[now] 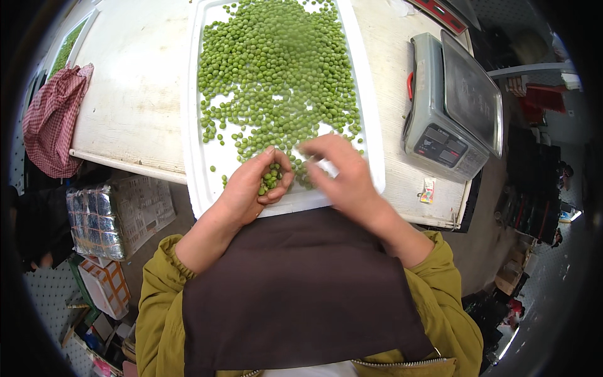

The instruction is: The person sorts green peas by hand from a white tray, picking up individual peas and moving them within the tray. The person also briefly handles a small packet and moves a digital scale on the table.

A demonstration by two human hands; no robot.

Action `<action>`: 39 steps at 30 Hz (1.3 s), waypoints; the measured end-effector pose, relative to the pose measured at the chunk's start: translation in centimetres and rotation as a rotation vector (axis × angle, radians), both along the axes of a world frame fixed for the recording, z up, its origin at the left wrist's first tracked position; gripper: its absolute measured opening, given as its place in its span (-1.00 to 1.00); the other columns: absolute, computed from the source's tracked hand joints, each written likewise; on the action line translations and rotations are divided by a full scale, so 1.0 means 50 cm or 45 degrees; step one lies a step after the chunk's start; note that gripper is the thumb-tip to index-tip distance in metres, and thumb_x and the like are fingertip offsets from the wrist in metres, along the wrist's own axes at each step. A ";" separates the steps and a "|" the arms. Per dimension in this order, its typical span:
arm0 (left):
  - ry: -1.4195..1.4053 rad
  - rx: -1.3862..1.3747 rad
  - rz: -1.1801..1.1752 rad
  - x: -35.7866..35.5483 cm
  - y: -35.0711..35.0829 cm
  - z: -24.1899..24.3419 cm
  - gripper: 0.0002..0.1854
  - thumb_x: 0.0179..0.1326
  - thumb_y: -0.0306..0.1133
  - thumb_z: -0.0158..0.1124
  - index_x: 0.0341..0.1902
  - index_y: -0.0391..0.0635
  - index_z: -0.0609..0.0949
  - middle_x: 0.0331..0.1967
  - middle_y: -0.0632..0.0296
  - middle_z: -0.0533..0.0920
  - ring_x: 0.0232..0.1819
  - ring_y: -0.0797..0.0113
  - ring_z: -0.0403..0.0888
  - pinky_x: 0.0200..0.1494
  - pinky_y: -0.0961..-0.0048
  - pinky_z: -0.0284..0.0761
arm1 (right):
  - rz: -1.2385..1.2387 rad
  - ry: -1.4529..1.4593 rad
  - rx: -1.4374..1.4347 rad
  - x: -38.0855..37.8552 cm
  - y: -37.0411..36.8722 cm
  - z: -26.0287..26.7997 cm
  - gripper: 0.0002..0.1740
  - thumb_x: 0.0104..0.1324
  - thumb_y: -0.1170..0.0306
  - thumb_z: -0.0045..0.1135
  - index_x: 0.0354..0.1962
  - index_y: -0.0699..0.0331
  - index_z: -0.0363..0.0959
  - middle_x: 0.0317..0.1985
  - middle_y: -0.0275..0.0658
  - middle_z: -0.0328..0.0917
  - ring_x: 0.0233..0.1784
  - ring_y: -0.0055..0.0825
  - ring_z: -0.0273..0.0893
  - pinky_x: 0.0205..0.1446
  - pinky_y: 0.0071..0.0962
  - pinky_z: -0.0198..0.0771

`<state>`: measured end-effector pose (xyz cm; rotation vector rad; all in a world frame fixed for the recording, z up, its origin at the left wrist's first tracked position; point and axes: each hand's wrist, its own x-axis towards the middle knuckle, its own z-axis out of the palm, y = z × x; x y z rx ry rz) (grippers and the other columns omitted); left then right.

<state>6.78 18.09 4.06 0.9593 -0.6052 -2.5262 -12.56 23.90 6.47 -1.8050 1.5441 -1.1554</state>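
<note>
Loose green peas cover much of a white tray, thickest at its far end and sparser near me. My left hand is cupped over the near edge of the tray, its fingers curled around a small handful of peas. Just to the right, my right hand hovers above the near peas, blurred, with thumb and fingers apart. Nothing shows between those fingertips. A few stray peas lie on the white tray floor beside my left wrist.
Right of the tray stands a digital scale with a metal pan. A small printed packet lies near the corner of the white table. Red checked cloth hangs at the left edge. Below it sits a foil-wrapped box.
</note>
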 end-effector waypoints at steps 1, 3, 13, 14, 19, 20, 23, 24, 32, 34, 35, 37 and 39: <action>0.059 -0.016 -0.033 0.004 -0.001 -0.004 -0.61 0.58 -0.07 -0.18 -0.18 -0.12 0.48 -0.43 0.22 0.46 -0.61 0.57 0.21 -0.60 0.63 0.06 | -0.149 0.006 0.135 -0.030 -0.001 -0.004 -0.77 0.21 0.58 0.19 -0.14 0.35 0.54 -0.21 -0.09 0.59 -0.17 -0.20 0.59 -0.05 -0.27 0.49; 0.079 -0.025 -0.045 0.003 -0.003 -0.006 -0.62 0.59 -0.07 -0.20 -0.24 -0.07 0.42 -0.44 0.25 0.44 -0.62 0.57 0.18 -0.63 0.65 0.02 | -0.376 0.220 0.111 -0.094 -0.006 -0.023 -0.76 0.21 0.61 0.17 -0.14 0.36 0.56 -0.25 -0.09 0.60 -0.23 -0.21 0.58 -0.08 -0.29 0.49; 0.060 -0.053 -0.032 0.001 -0.004 -0.006 -0.63 0.58 -0.08 -0.18 -0.28 -0.06 0.41 -0.45 0.25 0.43 -0.61 0.57 0.18 -0.62 0.65 0.02 | -0.340 0.810 -0.064 -0.147 -0.035 -0.096 -0.95 0.09 0.54 0.27 -0.45 0.24 0.57 -0.40 -0.29 0.47 -0.26 -0.24 0.38 -0.17 -0.30 0.34; 0.050 -0.050 -0.030 0.000 -0.004 -0.004 -0.63 0.58 -0.08 -0.17 -0.28 -0.07 0.41 -0.45 0.25 0.43 -0.61 0.57 0.19 -0.62 0.65 0.03 | -0.341 0.845 -0.084 -0.146 -0.040 -0.101 -0.95 0.08 0.52 0.28 -0.47 0.23 0.56 -0.41 -0.30 0.45 -0.27 -0.25 0.37 -0.19 -0.30 0.32; 0.087 -0.054 -0.018 0.000 -0.004 -0.013 -0.63 0.57 -0.10 -0.15 -0.26 -0.10 0.46 -0.45 0.23 0.46 -0.61 0.57 0.22 -0.60 0.64 0.05 | -0.326 0.955 -0.096 -0.144 -0.056 -0.101 -0.91 0.06 0.50 0.26 -0.55 0.23 0.50 -0.43 -0.29 0.46 -0.27 -0.26 0.38 -0.20 -0.27 0.29; 0.107 -0.056 -0.013 0.000 -0.005 -0.014 -0.62 0.57 -0.11 -0.15 -0.26 -0.12 0.48 -0.45 0.22 0.47 -0.61 0.57 0.23 -0.60 0.63 0.06 | -0.321 0.965 -0.100 -0.145 -0.057 -0.102 -0.91 0.06 0.51 0.26 -0.55 0.23 0.50 -0.43 -0.29 0.46 -0.27 -0.26 0.38 -0.20 -0.27 0.30; 0.101 -0.058 -0.021 -0.001 -0.004 -0.014 -0.63 0.56 -0.12 -0.14 -0.24 -0.12 0.49 -0.45 0.22 0.47 -0.61 0.56 0.23 -0.60 0.63 0.06 | -0.333 0.973 -0.096 -0.148 -0.059 -0.110 -0.91 0.05 0.49 0.30 -0.52 0.23 0.52 -0.43 -0.27 0.46 -0.29 -0.24 0.39 -0.19 -0.28 0.30; 0.089 -0.067 -0.034 -0.001 -0.004 -0.015 -0.63 0.57 -0.11 -0.15 -0.23 -0.12 0.48 -0.44 0.23 0.46 -0.60 0.56 0.22 -0.60 0.64 0.06 | -0.332 0.912 -0.081 -0.145 -0.059 -0.104 -0.90 0.05 0.49 0.31 -0.52 0.23 0.52 -0.43 -0.27 0.47 -0.29 -0.23 0.39 -0.19 -0.28 0.31; -0.088 -0.021 0.006 -0.014 -0.001 0.004 -0.65 0.57 -0.11 -0.15 -0.13 -0.12 0.48 -0.40 0.24 0.44 -0.57 0.56 0.23 -0.59 0.65 0.04 | 0.171 0.149 0.001 0.002 -0.020 0.018 -0.84 0.13 0.49 0.33 -0.30 0.29 0.58 -0.34 -0.18 0.55 -0.20 -0.20 0.49 -0.09 -0.29 0.40; -0.019 -0.026 -0.035 -0.008 -0.005 0.001 -0.66 0.57 -0.11 -0.15 -0.13 -0.12 0.47 -0.39 0.24 0.45 -0.57 0.56 0.23 -0.59 0.66 0.04 | -0.010 0.126 0.022 -0.017 -0.038 -0.003 -0.82 0.15 0.51 0.30 -0.25 0.32 0.58 -0.28 -0.14 0.58 -0.12 -0.15 0.51 -0.03 -0.27 0.42; 0.016 -0.027 -0.054 -0.004 -0.006 -0.001 -0.66 0.57 -0.11 -0.15 -0.14 -0.11 0.47 -0.38 0.24 0.45 -0.56 0.56 0.23 -0.59 0.66 0.04 | -0.098 0.115 0.034 -0.036 -0.052 -0.018 -0.81 0.16 0.52 0.28 -0.22 0.33 0.58 -0.26 -0.12 0.60 -0.08 -0.13 0.53 0.00 -0.26 0.43; 0.077 0.009 -0.047 0.003 -0.008 -0.015 -0.66 0.57 -0.11 -0.15 -0.14 -0.11 0.47 -0.38 0.24 0.45 -0.57 0.56 0.23 -0.59 0.66 0.04 | -0.169 0.429 -0.028 -0.078 -0.075 -0.054 -0.72 0.17 0.58 0.21 -0.12 0.44 0.53 -0.05 0.04 0.58 0.10 -0.01 0.50 0.20 -0.19 0.42; 0.111 0.034 -0.034 0.004 -0.010 -0.021 -0.66 0.57 -0.11 -0.15 -0.15 -0.11 0.46 -0.38 0.24 0.45 -0.57 0.55 0.22 -0.59 0.67 0.04 | -0.179 0.630 -0.092 -0.087 -0.085 -0.076 -0.66 0.15 0.61 0.19 -0.08 0.49 0.50 0.04 0.11 0.53 0.14 0.03 0.48 0.28 -0.15 0.39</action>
